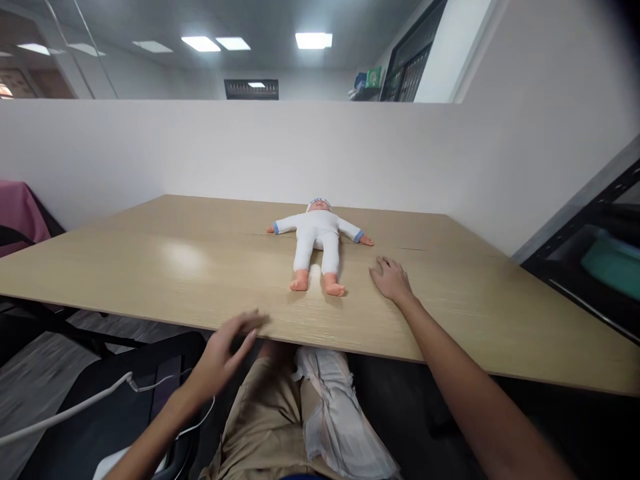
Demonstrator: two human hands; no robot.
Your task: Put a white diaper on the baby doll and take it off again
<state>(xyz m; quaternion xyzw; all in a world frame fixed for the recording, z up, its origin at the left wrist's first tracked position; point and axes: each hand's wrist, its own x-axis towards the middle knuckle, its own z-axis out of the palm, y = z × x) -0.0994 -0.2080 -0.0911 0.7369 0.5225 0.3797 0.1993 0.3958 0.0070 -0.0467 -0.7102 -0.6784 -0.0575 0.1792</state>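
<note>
A baby doll [317, 230] in a white suit with blue cuffs lies on its back on the wooden table [225, 267], arms spread wide and bare feet toward me. Its head, in a white cap or band, points to the wall. My right hand [391, 279] rests on the tabletop to the right of the doll's feet, fingers loosely curled and apart, holding nothing. My left hand [227, 350] hovers at the table's front edge, slightly blurred, with thumb and fingers apart and nothing between them. Across my lap lies a white, crumpled diaper-like piece [337, 413].
A black chair [90, 400] stands at the lower left, with a white cable [75, 408] and a dark flat device [166, 387] on it. A white wall [300, 147] with a window rises behind the table. Dark shelving [590, 260] stands at the right.
</note>
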